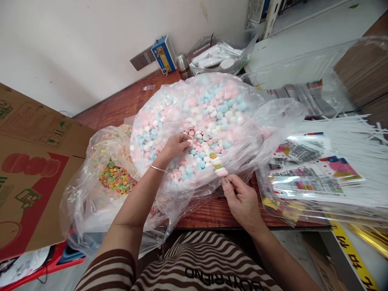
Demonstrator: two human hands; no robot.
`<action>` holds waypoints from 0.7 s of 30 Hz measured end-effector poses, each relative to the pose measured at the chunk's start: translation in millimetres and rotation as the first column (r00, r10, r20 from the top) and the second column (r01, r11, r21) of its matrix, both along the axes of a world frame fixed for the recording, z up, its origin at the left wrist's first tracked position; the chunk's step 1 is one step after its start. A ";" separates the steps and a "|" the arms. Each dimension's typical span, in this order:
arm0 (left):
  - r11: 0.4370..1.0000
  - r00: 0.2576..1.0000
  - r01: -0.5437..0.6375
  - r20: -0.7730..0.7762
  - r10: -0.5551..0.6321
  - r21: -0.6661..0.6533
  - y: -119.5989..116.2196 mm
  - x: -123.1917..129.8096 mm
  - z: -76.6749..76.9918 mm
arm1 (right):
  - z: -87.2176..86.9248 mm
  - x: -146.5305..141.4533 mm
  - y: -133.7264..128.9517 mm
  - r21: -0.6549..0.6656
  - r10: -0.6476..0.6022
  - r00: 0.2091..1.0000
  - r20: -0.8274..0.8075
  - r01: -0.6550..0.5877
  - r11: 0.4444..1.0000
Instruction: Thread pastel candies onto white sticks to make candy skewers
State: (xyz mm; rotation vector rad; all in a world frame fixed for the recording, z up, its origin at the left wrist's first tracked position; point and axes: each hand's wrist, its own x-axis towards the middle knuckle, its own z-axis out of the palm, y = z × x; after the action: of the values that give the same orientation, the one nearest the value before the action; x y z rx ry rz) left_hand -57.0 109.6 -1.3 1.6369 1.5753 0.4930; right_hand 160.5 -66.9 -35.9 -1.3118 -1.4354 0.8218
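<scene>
A large clear bag (257, 117) full of small pink, white and blue marshmallows (224, 107) lies opened on the wooden table. Over its opening, my left hand (177, 146) has thumb and fingers pinched around a pale marshmallow (189, 142). My right hand (241, 198) is closed at the bag's near edge, pinching the lower end of a skewer (216, 161). Threaded along it are pale marshmallows and green and orange rings; the stick itself is mostly hidden. Left of the marshmallows, another clear bag (91, 178) holds colourful ring-shaped cereal (117, 178).
A cardboard box (33, 169) stands at the left. To the right, a clear plastic tray (291, 212) holds printed packets (315, 176) and many white sticks (360, 149). Behind are a steel flask (182, 64), a blue box (164, 54) and a bag of white items (216, 56).
</scene>
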 end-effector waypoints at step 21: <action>0.903 0.931 0.295 0.304 -0.200 -0.311 -6.2 -19.9 4.7 | -3.7 -3.0 2.8 -0.026 0.027 0.999 -0.023 -0.028 0.999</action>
State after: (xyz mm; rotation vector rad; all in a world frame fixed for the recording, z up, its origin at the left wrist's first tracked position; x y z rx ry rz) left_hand -76.9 103.4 3.4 1.4029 1.1553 0.2601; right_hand 157.5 -64.1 -39.6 -1.3009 -1.4317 0.8742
